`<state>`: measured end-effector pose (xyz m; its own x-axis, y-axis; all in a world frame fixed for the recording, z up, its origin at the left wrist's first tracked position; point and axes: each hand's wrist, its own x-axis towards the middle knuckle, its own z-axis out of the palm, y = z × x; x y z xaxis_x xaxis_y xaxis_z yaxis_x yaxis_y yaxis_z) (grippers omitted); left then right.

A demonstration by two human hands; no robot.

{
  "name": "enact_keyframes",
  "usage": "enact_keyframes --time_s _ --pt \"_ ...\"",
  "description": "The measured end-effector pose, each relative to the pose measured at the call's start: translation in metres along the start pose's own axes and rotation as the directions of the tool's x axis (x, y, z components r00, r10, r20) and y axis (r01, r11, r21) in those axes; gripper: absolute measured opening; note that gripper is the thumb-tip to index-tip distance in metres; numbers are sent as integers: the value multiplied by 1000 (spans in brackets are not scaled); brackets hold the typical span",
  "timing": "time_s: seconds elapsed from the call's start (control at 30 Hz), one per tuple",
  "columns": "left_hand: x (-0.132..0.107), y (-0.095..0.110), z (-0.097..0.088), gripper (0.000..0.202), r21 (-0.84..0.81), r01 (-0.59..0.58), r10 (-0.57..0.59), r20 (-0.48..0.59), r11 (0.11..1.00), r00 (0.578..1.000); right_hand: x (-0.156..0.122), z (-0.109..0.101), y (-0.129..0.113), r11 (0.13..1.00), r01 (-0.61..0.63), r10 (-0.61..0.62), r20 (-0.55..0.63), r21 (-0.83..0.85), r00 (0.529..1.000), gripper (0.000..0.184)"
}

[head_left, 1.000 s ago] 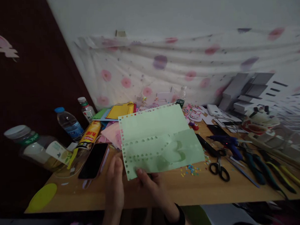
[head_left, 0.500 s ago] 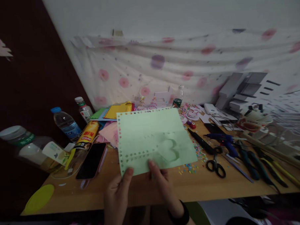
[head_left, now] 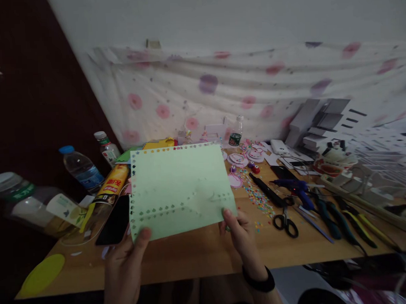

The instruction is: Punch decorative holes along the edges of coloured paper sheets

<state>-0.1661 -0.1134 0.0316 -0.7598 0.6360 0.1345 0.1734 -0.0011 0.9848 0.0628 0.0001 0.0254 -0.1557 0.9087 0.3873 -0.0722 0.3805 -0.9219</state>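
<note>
Pale green rectangular paper sheet [head_left: 180,180] with hole-punched edges is above the brown wooden table [head_left: 184,258], its lower corners pinched between closed fingers of my left hand [head_left: 125,260] and right hand [head_left: 242,233]; uneven pulling could tear its perforated left edge.

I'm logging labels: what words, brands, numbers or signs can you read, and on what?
No text reads with certainty.
Green sheet: no lettering visible.
Yellow package: characters too blurred.
Large bottle at left: too blurred.
Blue-capped bottle: too small.
Rear left bottle: too small.
Green-labelled bottle at back: too small.
</note>
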Motion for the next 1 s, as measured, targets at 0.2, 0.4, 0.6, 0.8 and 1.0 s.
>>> enact_keyframes --time_s 0.2,0.4,0.6,0.8,1.0 --pt "7 23 2 46 -243 142 -155 -35 960 987 4 -20 3 999 7 -5 -67 32 998 63" --pt "-20 6 36 55 -317 183 -135 169 931 976 -17 35 -2 953 -256 161 446 160 880 61" --pt "-38 10 34 45 -159 319 -280 226 934 933 -25 47 -4 857 -450 312 442 251 841 49" --pt "-23 20 43 49 -249 367 -321 209 896 924 -30 38 -3 905 -402 336 340 143 878 45" --pt "-11 11 33 50 -304 184 -203 -33 935 979 -14 12 7 949 -298 233 409 102 882 66"
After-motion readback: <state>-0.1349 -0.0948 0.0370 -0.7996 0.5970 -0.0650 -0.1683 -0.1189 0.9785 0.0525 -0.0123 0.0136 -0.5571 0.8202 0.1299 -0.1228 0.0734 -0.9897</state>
